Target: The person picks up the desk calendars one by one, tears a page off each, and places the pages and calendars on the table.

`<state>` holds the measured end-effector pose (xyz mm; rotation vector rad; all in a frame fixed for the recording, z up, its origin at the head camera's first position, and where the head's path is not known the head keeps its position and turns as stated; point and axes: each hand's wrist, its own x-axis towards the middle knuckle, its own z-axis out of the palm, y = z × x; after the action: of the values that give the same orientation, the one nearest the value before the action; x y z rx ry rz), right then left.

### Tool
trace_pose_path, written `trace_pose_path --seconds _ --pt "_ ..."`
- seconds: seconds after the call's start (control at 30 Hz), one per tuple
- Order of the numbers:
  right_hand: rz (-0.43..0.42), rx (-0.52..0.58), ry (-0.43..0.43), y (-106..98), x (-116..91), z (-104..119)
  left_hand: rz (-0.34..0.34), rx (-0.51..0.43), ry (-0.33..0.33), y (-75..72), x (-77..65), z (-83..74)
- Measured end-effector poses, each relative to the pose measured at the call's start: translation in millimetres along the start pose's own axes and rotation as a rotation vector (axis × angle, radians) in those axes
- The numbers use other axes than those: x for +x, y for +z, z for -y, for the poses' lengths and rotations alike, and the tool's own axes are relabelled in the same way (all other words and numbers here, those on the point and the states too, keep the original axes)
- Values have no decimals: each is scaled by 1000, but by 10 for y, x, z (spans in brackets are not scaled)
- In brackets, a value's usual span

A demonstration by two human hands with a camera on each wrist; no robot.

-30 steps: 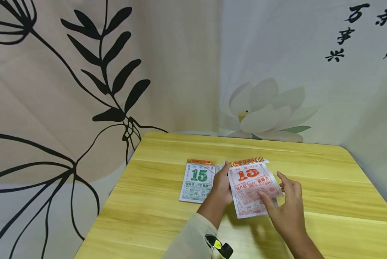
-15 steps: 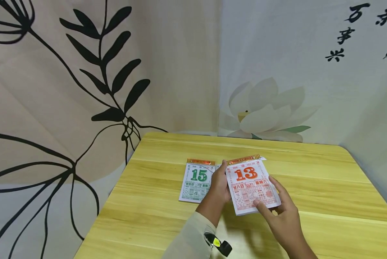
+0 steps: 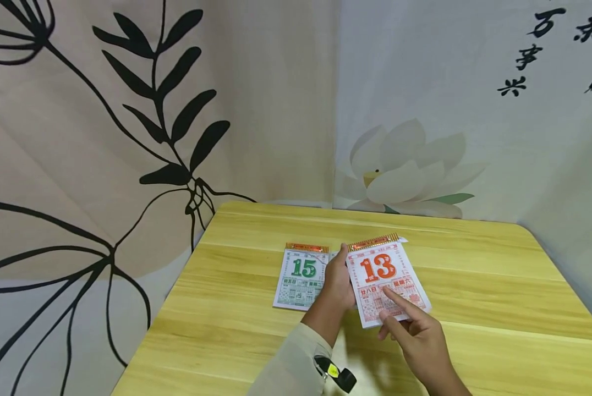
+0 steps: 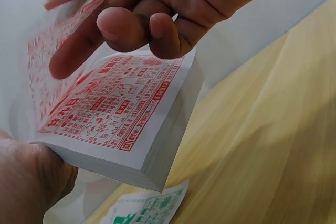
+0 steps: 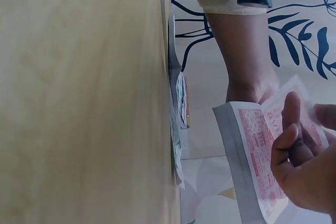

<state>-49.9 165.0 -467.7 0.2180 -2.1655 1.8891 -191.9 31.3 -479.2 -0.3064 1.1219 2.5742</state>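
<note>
My left hand (image 3: 336, 286) grips the left edge of a thick tear-off calendar (image 3: 377, 267) with a large red 13, held tilted above the table. At its lower part is my right hand (image 3: 417, 335), index finger over the printed face and thumb near the bottom edge. Both wrist views show a thin page (image 4: 44, 72) raised from the block, pinched between right thumb and fingers, with another red-printed page (image 4: 121, 103) beneath. The other right fingers are curled. Left of the hands lies a second calendar (image 3: 301, 280) with a green 15, partly hidden by my left hand.
The yellow wood-grain table (image 3: 246, 231) extends around the hands. Behind it hang printed cloths (image 3: 276, 110) with black leaves and a pale lotus. A black device (image 3: 343, 379) is strapped at the left sleeve. Green-printed paper (image 5: 177, 156) lies on the table in the right wrist view.
In the head view, the lifted red page has come down flat on the calendar. My right hand has shifted left and down, its index finger now over the page. The left hand keeps its grip.
</note>
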Motion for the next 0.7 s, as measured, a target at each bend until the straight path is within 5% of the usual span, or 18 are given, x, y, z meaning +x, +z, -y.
trace_pose_path --seconds 0.23,0.7 --pt "86 37 7 30 12 -46 34 -11 23 -4 20 12" --pt "-31 18 248 119 5 -3 61 9 25 -35 5 -1"
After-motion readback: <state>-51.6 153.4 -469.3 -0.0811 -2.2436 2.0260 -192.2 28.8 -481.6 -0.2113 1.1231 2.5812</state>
